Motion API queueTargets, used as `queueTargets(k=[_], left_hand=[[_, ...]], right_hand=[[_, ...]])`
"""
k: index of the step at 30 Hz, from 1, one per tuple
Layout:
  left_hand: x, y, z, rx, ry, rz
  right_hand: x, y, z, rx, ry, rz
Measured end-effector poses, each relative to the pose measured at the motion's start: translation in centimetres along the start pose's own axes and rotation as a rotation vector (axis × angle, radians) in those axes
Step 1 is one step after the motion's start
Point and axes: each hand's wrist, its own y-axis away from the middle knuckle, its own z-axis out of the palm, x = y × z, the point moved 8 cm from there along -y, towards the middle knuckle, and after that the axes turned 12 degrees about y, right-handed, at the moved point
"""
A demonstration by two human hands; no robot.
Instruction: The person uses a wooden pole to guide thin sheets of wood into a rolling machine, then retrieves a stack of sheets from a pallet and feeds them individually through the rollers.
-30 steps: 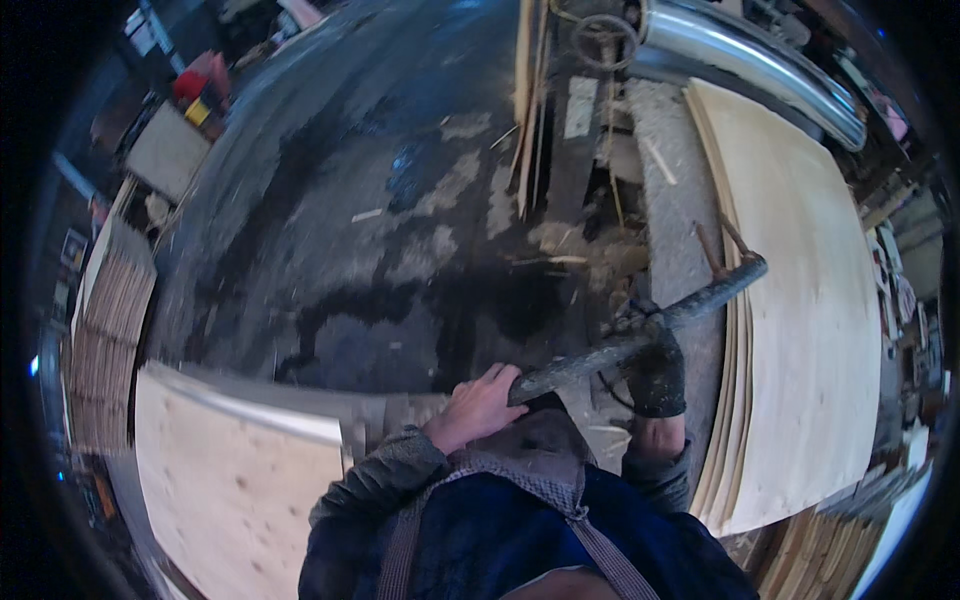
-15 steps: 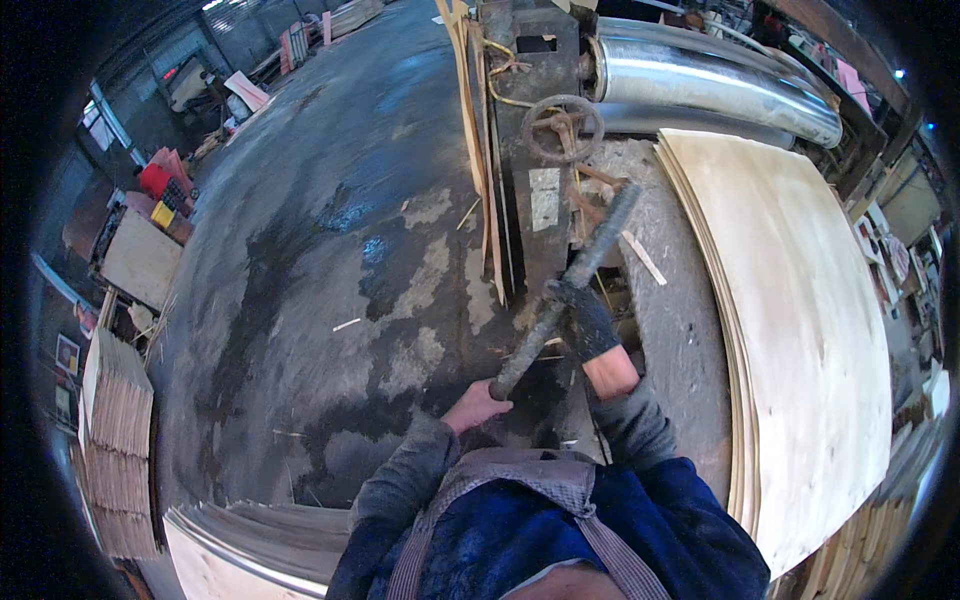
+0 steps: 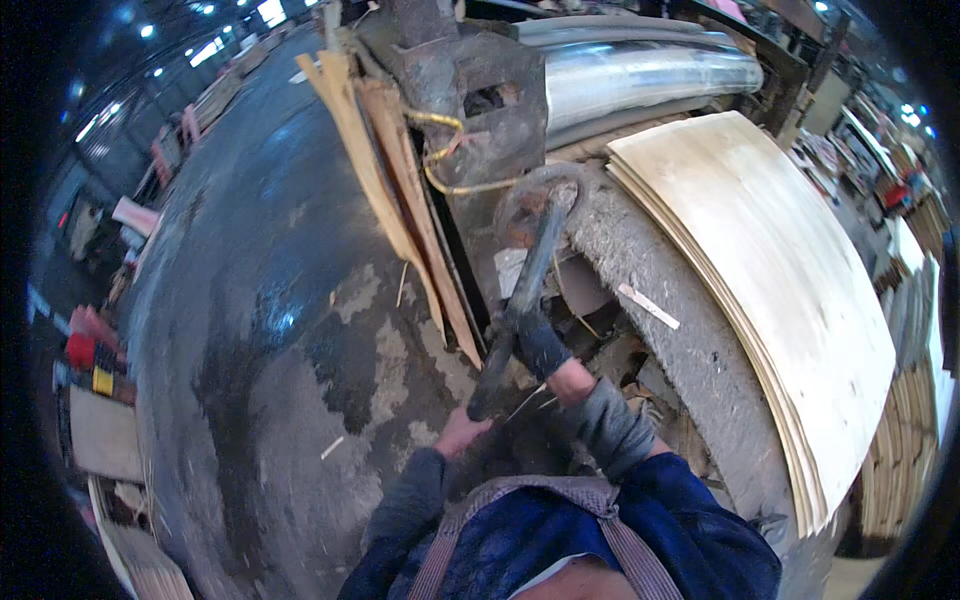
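Observation:
A long dark grey round bar [image 3: 535, 262] slants up and away from me, its far end over the rusty handwheel [image 3: 512, 212] of the machine. Whether the bar touches the wheel I cannot tell. Bare, my left hand [image 3: 463, 432] is closed around the bar's near end. Farther up, my right hand [image 3: 541, 347] in a black glove wraps round it. Left of the bar, strips of wood veneer [image 3: 405, 215] lean along the machine's dark metal frame [image 3: 455, 70].
Shiny metal rollers [image 3: 650, 78] lie at the back right. A stack of pale veneer sheets [image 3: 750, 270] rests on the grey ledge [image 3: 660, 270] to the right. Wood scraps [image 3: 650, 400] fill a gap beside me. The stained floor [image 3: 250, 300] stretches left.
The view has turned and come nearer the machine. The bar's far end now overlaps the handwheel instead of lying right of it. Both hands keep hold of the bar.

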Motion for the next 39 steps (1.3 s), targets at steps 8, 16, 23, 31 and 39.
queueTargets(k=[8,16,23,31,39], left_hand=[[5.7,6.1,-12.5,-0.126,-0.104,-0.018],[9.5,10.0,-15.8,0.007,-0.171,-0.142],[15.0,14.9,-17.0,0.147,-0.398,-0.121],[33.6,23.3,-14.4,0.231,-0.748,-0.037],[41.6,25.3,-13.4,0.214,-0.848,-0.031]], right_hand=[[-0.7,-0.6,7.9,-0.304,-0.498,-0.023],[-1.6,-0.5,10.7,-0.222,-0.610,0.049],[-3.6,-0.1,13.7,-0.311,-0.744,0.067],[-13.2,1.4,17.2,-0.481,-1.000,-0.177],[-16.4,1.0,19.2,-0.488,-0.974,-0.303]])
